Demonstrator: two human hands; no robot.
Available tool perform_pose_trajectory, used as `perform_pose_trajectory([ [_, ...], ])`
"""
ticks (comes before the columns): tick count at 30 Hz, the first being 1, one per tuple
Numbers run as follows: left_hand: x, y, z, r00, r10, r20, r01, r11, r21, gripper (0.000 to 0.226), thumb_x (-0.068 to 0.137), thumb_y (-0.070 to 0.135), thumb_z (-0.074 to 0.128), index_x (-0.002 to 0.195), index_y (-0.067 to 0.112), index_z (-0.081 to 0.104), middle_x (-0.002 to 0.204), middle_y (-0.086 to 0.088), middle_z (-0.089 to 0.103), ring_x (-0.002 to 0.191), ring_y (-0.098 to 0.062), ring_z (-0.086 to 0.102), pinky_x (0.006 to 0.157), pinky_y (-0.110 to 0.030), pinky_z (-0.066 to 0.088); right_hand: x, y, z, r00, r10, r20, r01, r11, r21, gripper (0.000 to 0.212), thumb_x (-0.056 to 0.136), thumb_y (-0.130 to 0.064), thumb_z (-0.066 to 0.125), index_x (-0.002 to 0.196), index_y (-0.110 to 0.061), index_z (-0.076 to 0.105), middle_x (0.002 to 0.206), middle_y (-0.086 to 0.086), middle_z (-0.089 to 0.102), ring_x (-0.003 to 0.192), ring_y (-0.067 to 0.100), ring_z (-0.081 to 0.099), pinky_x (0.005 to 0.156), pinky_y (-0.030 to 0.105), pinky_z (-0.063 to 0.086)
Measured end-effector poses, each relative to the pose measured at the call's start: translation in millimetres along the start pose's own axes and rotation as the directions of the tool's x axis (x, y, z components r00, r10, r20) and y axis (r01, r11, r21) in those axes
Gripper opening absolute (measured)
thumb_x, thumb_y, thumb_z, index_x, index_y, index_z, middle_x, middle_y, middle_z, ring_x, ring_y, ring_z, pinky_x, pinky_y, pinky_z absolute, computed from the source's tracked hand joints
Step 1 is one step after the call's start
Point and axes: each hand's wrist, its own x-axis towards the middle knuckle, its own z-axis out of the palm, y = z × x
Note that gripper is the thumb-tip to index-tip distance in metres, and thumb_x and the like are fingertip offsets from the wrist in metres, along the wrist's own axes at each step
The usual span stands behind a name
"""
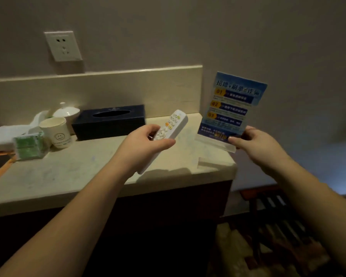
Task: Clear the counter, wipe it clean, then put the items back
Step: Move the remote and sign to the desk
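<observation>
Both arms outstretched; left grip (148, 140) curled, right grip (256, 144) pinching.

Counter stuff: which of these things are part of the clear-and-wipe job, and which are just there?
Part of the job:
- white remote, held in left hand
- blue sign card, held in right hand
- tissue box
- paper cup
- green packet
- lidded white cup
- counter

Just there:
- wall socket
- slatted rack
</observation>
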Motion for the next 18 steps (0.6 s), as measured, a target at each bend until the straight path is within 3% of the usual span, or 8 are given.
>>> perform_pose_trajectory([
  [4, -10.2, 30.3, 45.3, 0.989, 0.115, 0.096, -0.119, 0.992, 0.036, 0.05, 0.082, 0.043, 0.07, 0.127, 0.031, 0.051, 0.096, 0.018, 0.052, 0.084, 0.003, 0.053, 0.069, -0.022, 0.049, -48.0, 32.3, -42.1, 0.996, 0.07, -0.057, -0.074, 0.994, -0.084, 0.012, 0.088, -0.03, 0.066, 0.099, -0.031, 0.062, 0.096, -0.013, 0.068, 0.084, 0.001, 0.061, 0.075, 0.027, 0.047],
  [9, -31.9, 60.0, 113.0, 0.949, 0.259, 0.179, -0.27, 0.962, 0.039, 0.03, 0.08, 0.039, 0.074, 0.102, 0.039, 0.052, 0.102, 0.013, 0.059, 0.086, 0.006, 0.054, 0.076, -0.023, 0.049, -107.7, 74.9, -89.7, 0.968, 0.223, -0.117, -0.24, 0.957, -0.166, 0.022, 0.091, -0.033, 0.06, 0.112, -0.032, 0.056, 0.094, -0.016, 0.058, 0.082, 0.001, 0.055, 0.074, 0.023, 0.043],
  [14, -55.0, 89.3, 192.9, 0.892, 0.309, 0.331, -0.341, 0.939, 0.043, 0.039, 0.079, 0.04, 0.074, 0.112, 0.032, 0.056, 0.106, 0.009, 0.057, 0.091, -0.004, 0.055, 0.072, -0.016, 0.043, -163.6, 121.6, -149.5, 0.921, 0.314, -0.229, -0.355, 0.919, -0.169, 0.04, 0.09, -0.032, 0.062, 0.129, -0.026, 0.056, 0.124, -0.005, 0.061, 0.109, 0.015, 0.056, 0.092, 0.03, 0.043],
  [18, -78.4, 122.3, 258.9, 0.848, 0.316, 0.425, -0.376, 0.924, 0.063, 0.051, 0.08, 0.043, 0.071, 0.126, 0.026, 0.055, 0.106, 0.014, 0.052, 0.09, -0.002, 0.051, 0.068, -0.015, 0.039, -210.7, 161.1, -205.3, 0.888, 0.36, -0.286, -0.409, 0.903, -0.134, 0.036, 0.09, -0.03, 0.063, 0.126, -0.027, 0.058, 0.119, -0.009, 0.06, 0.099, 0.007, 0.052, 0.082, 0.022, 0.035],
])
